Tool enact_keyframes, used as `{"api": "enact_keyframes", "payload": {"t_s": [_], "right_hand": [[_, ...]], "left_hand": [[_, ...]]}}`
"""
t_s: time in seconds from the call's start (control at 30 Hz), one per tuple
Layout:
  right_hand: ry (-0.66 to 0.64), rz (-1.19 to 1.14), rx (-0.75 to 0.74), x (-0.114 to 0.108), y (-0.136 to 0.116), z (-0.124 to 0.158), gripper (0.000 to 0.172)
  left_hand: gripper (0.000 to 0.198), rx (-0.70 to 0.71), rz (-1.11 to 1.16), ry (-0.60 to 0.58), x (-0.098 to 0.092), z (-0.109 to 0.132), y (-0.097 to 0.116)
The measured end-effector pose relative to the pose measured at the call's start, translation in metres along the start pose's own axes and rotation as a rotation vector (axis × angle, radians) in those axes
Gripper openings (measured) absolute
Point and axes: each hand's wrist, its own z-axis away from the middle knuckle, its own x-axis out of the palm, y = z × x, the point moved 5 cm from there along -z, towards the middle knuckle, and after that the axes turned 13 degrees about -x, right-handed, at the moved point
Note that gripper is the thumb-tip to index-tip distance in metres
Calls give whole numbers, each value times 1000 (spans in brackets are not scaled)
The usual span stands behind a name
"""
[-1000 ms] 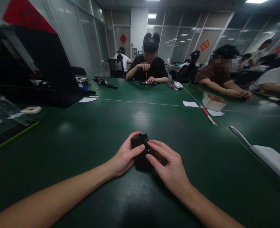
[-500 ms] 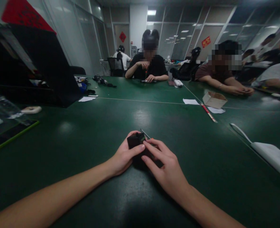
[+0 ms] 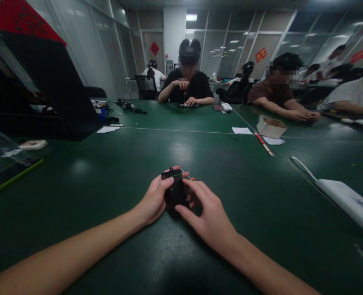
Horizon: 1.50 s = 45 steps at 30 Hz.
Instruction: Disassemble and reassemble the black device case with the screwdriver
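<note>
A small black plastic case (image 3: 176, 190) is held up over the table in front of me, its broad face toward me. It has a little loop at the top edge and what look like small screws on its face. My left hand (image 3: 156, 194) is closed round its left side, thumb across the upper face. My right hand (image 3: 207, 205) grips the right side, with thumb at the lower edge and fingertips at the upper right. Behind the case and right fingers shows a thin shaft with an orange part, like a screwdriver (image 3: 192, 179); which hand carries it I cannot tell.
A white power bank (image 3: 347, 200) with a cable lies at the right. A small open box (image 3: 271, 127) stands farther back. At the left are a dark screen (image 3: 55, 82) and a green-edged phone (image 3: 12, 176). Opposite, a person (image 3: 186, 88) works with a red-handled screwdriver.
The black case has turned, so its broad face now shows instead of its end. My left thumb has shifted up, and the right fingers have moved to its right edge. The view has swung slightly right.
</note>
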Motion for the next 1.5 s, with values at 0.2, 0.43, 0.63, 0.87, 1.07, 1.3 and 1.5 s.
{"api": "enact_keyframes", "payload": {"t_s": [0.2,0.43,0.63,0.87,1.07,1.3,1.5], "right_hand": [[-93,-446,315,19,21,11,66],[-2,-714,407,23,28,11,71],[55,-829,531,16,28,10,72],[112,-894,569,15,30,10,70],[116,-904,558,14,28,8,66],[106,-932,559,14,31,9,63],[168,-925,527,10,31,6,58]], "left_hand": [[39,-82,131,-49,1,-4,-3],[41,-82,75,-101,0,-4,-3],[43,-86,-75,-228,2,-1,-3],[43,-103,-93,-244,2,-5,-4],[46,-115,-102,-260,2,-4,-4],[43,-126,-46,-280,2,-4,-3],[49,-81,-194,-299,3,-3,-5]]}}
